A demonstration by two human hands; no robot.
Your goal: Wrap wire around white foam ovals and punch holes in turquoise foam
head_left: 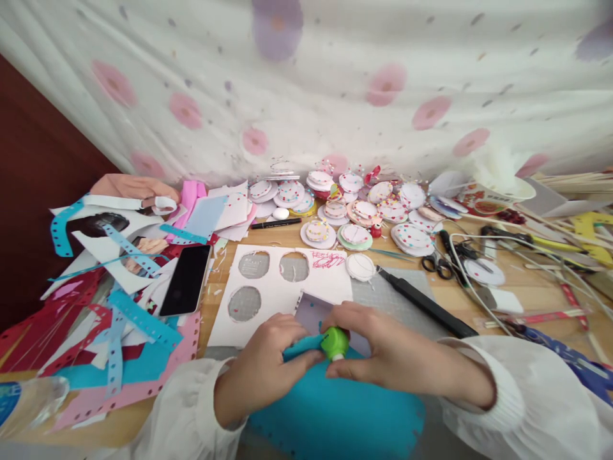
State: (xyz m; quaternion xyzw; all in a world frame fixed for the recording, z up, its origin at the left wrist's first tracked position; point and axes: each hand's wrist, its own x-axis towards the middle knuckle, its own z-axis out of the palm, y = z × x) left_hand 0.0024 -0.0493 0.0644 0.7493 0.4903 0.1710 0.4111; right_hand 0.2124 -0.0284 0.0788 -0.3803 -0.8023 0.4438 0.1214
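My left hand (275,364) pinches the edge of a blue paper sheet (340,415) that lies at the bottom centre. Between the fingers and thumb of my right hand (380,348) is a small green hole punch (335,344), set against the raised corner of the blue sheet. The two hands are close together. Behind them stands a small pale purple box (313,310), partly hidden by my fingers. White card (282,291) with round cut-outs lies just beyond, on the grey mat (416,281).
Paper scraps (143,329) and a phone (186,281) are on the left. Stacked decorated paper discs (318,233) line the back. On the right are a black craft knife (426,303), scissors (437,267), a white cable and a bowl (498,195). A plastic bottle (33,402) lies front left.
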